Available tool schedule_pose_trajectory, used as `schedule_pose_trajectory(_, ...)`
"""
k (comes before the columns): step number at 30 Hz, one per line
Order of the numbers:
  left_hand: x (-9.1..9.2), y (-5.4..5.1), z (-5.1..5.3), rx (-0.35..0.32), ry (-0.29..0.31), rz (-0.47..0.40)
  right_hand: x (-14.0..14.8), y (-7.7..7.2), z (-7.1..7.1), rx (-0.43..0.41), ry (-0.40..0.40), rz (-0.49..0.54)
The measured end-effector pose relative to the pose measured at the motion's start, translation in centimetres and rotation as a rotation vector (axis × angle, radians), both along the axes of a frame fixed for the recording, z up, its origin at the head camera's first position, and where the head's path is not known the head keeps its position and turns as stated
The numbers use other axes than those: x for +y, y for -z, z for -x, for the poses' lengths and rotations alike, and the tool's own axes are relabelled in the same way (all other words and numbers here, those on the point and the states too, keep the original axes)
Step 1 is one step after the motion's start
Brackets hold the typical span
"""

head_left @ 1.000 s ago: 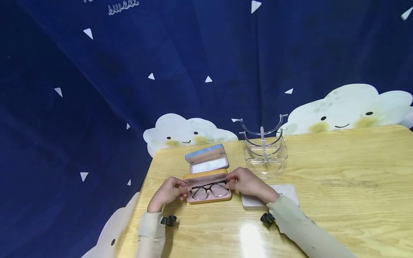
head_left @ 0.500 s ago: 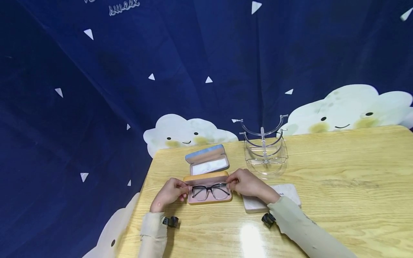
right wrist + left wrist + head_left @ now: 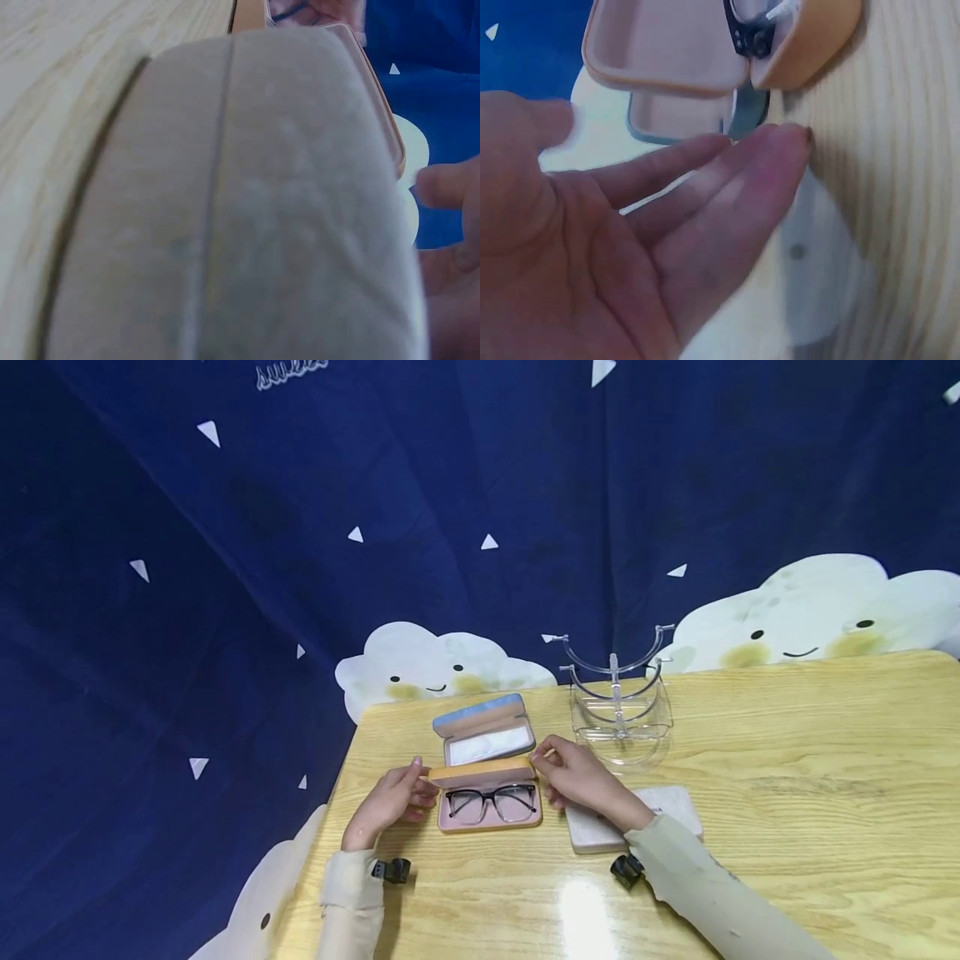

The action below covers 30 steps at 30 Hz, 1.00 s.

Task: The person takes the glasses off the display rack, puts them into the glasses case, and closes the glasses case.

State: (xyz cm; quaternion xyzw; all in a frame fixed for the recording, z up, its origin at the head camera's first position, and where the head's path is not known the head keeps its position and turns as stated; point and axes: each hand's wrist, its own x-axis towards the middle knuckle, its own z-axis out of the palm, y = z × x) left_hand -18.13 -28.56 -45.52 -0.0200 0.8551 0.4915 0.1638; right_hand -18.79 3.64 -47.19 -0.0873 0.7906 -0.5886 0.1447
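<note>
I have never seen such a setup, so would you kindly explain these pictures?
There is no machine: a person works bare-handed. The wide picture is taken from the head; the close-ups come from wrist cameras, left and right. On the wooden table, an open orange glasses case contains black-framed glasses. An open blue case lies behind it; to the right are a clear display stand and a closed whitish case. The left hand is beside the orange glasses case; the right hand is by its lid's right corner, perhaps touching. Neither holds the glasses.
</note>
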Motion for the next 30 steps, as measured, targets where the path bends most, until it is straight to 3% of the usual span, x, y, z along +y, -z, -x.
schedule_pose_trajectory(4, -0.2, 0.0, 0.2, -0.053, 0.058, -0.09, -0.2, 0.1, -0.1, -0.043, -0.032, -0.001)
schedule_pose_trajectory(8, -0.2, 0.0, 0.4, -0.069, 0.128, -0.095, -0.3, 0.2, -0.2, -0.038, -0.08, -0.06)
schedule_pose_trajectory(12, -0.2, -0.1, 0.4, -0.076, 0.128, -0.1, -0.3, 0.2, -0.3, -0.036, -0.103, -0.087)
schedule_pose_trajectory(17, -0.4, -0.3, 0.2, -0.09, 0.119, -0.115, -0.3, -0.1, -0.3, -0.097, -0.1, -0.046)
schedule_pose_trajectory(22, -0.8, -0.2, 0.1, -0.092, 0.164, -0.142, 0.1, 0.1, 0.0, -0.165, -0.136, 0.04)
schedule_pose_trajectory(30, -1.7, 0.3, 0.3, -0.104, 0.229, -0.18, 1.0, 0.5, 0.1, -0.147, -0.234, 0.099)
